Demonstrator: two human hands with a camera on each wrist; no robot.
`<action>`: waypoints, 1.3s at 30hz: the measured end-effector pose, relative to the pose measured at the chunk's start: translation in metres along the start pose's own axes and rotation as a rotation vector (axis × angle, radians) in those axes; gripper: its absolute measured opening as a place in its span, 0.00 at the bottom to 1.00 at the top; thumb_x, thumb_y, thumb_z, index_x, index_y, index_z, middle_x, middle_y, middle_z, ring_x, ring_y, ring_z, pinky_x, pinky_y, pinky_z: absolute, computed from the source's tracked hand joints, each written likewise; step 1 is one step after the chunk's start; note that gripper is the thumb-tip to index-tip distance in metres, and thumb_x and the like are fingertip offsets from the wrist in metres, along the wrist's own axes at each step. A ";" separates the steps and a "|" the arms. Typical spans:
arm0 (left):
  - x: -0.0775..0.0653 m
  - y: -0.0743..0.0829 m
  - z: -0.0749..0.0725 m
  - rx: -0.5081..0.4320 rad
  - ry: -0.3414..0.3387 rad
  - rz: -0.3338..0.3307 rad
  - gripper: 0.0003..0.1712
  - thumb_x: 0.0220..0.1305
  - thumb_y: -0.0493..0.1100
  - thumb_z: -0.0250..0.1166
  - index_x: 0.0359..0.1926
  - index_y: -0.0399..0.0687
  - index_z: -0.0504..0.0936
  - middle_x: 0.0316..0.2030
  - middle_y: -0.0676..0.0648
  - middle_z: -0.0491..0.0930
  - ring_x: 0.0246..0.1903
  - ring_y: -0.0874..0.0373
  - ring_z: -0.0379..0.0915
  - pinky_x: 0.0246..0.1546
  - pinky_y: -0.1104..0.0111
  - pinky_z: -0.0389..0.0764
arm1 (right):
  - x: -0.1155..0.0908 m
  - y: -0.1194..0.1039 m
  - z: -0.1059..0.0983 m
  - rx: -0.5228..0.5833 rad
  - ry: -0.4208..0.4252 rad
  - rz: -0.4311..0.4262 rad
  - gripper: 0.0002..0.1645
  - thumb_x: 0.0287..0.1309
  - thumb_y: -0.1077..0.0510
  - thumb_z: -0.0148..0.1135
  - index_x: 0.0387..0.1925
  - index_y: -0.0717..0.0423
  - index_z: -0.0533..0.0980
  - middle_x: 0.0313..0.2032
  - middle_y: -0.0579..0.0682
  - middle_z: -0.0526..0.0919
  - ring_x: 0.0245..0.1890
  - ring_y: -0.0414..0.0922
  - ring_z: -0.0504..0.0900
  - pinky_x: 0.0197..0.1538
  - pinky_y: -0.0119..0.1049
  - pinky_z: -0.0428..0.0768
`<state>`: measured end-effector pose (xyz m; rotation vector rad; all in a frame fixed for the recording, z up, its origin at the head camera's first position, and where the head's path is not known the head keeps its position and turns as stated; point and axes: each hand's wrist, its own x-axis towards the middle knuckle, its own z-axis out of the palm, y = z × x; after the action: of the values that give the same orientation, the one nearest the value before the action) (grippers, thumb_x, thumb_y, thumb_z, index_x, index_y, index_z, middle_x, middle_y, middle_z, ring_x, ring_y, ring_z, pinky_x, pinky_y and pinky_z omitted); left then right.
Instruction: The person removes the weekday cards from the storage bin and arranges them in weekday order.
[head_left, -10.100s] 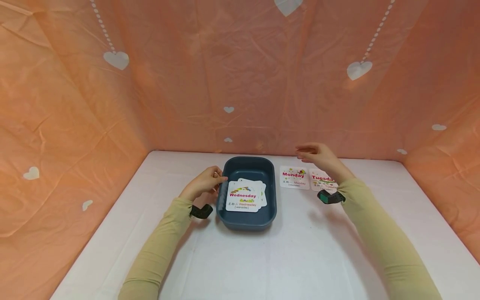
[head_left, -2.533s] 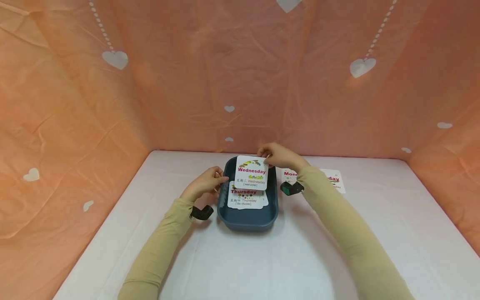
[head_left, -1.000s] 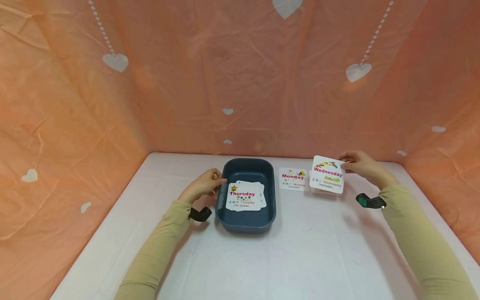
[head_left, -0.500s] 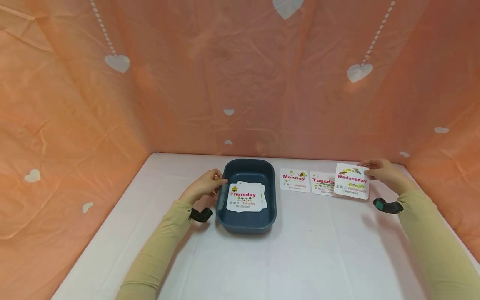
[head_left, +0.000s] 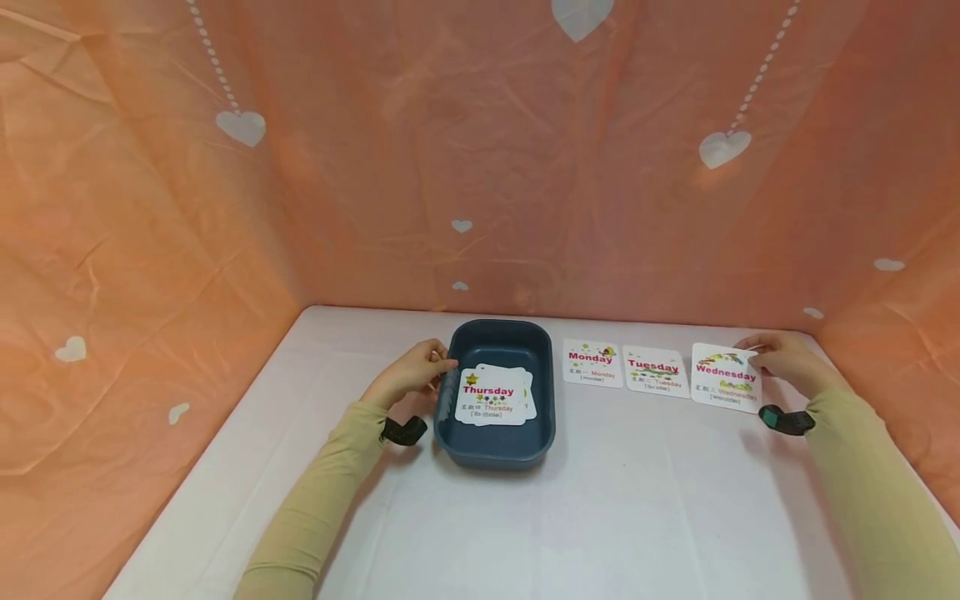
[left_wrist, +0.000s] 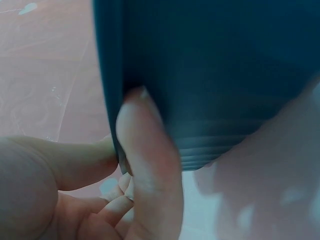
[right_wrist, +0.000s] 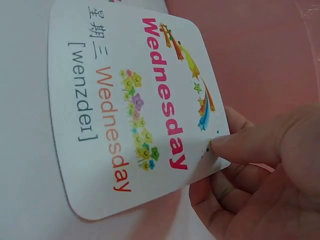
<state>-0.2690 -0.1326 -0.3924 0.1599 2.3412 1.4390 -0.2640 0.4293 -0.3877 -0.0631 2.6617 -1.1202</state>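
Note:
My right hand [head_left: 787, 360] pinches the upper right corner of the Wednesday flashcard [head_left: 725, 379], thumb on the printed face and fingers behind it, as the right wrist view shows. The card is at the right end of a row, beside the Tuesday flashcard [head_left: 656, 372] and the Monday flashcard [head_left: 592, 363], which lie face up. At the left, my left hand [head_left: 411, 372] grips the left rim of a dark blue plastic tray [head_left: 495, 450] between thumb and finger. Inside the tray lies a small stack of cards with the Thursday flashcard [head_left: 491, 397] on top.
A white cloth covers the table [head_left: 570, 525]. Orange curtain [head_left: 510, 167] with white hearts hangs behind the table and along both sides, close to its back edge. A black band sits on each wrist.
The Wednesday flashcard came out of the tray, uncovering Thursday. My right hand has carried it rightward past Tuesday and down toward the table. The left hand stays on the tray rim.

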 end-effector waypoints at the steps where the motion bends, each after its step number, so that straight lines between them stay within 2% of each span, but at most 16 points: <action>1: 0.000 0.000 0.000 0.000 0.001 0.002 0.10 0.70 0.40 0.56 0.42 0.36 0.66 0.25 0.45 0.67 0.19 0.57 0.68 0.17 0.69 0.79 | 0.001 0.002 0.000 -0.005 0.004 0.000 0.22 0.62 0.70 0.47 0.56 0.78 0.64 0.49 0.72 0.73 0.41 0.52 0.76 0.39 0.37 0.77; 7: -0.002 0.001 0.001 -0.006 -0.006 0.011 0.10 0.71 0.40 0.56 0.42 0.37 0.65 0.24 0.45 0.67 0.19 0.57 0.68 0.18 0.67 0.79 | 0.010 0.009 0.004 -0.077 0.051 0.016 0.22 0.55 0.71 0.52 0.53 0.78 0.67 0.48 0.74 0.71 0.43 0.59 0.71 0.39 0.37 0.72; 13: -0.001 0.002 0.001 -0.006 0.000 0.009 0.11 0.71 0.41 0.56 0.42 0.37 0.65 0.25 0.46 0.67 0.20 0.57 0.70 0.19 0.65 0.80 | 0.013 0.013 0.008 -0.078 0.043 0.053 0.26 0.55 0.69 0.54 0.56 0.75 0.66 0.52 0.76 0.66 0.48 0.65 0.64 0.47 0.54 0.65; 17: -0.002 0.003 0.002 0.003 0.009 0.007 0.11 0.71 0.41 0.56 0.42 0.38 0.65 0.24 0.47 0.68 0.21 0.57 0.71 0.20 0.65 0.80 | 0.013 0.014 0.010 -0.095 0.057 0.053 0.26 0.57 0.68 0.53 0.57 0.75 0.66 0.55 0.77 0.64 0.50 0.66 0.62 0.50 0.60 0.62; 19: -0.001 0.003 0.002 0.007 0.012 0.010 0.11 0.71 0.42 0.56 0.42 0.38 0.65 0.25 0.46 0.69 0.21 0.57 0.71 0.20 0.64 0.80 | 0.014 0.014 0.010 -0.114 0.079 0.036 0.25 0.55 0.68 0.54 0.56 0.75 0.68 0.54 0.77 0.65 0.49 0.66 0.64 0.50 0.59 0.62; 26: 0.000 0.002 0.001 -0.002 0.014 0.000 0.11 0.71 0.41 0.56 0.41 0.38 0.65 0.23 0.47 0.68 0.19 0.57 0.70 0.19 0.65 0.80 | 0.020 0.023 0.015 -0.044 0.112 0.053 0.26 0.56 0.67 0.55 0.56 0.74 0.68 0.53 0.75 0.67 0.48 0.64 0.66 0.49 0.54 0.64; 34: 0.000 0.000 0.002 -0.006 0.016 0.005 0.11 0.71 0.41 0.56 0.41 0.38 0.65 0.24 0.47 0.69 0.20 0.57 0.71 0.20 0.65 0.80 | 0.021 0.022 0.021 -0.017 0.148 0.077 0.26 0.57 0.68 0.51 0.58 0.73 0.68 0.52 0.73 0.67 0.47 0.62 0.67 0.42 0.42 0.66; 39: 0.000 0.000 0.003 -0.001 0.021 0.002 0.11 0.70 0.41 0.57 0.41 0.39 0.66 0.24 0.46 0.69 0.20 0.56 0.71 0.20 0.64 0.80 | 0.018 0.019 0.027 0.129 0.153 0.115 0.28 0.58 0.70 0.49 0.61 0.73 0.64 0.55 0.72 0.62 0.47 0.60 0.67 0.38 0.33 0.74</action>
<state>-0.2678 -0.1305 -0.3937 0.1471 2.3576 1.4492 -0.2736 0.4212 -0.4234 0.2042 2.6767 -1.3027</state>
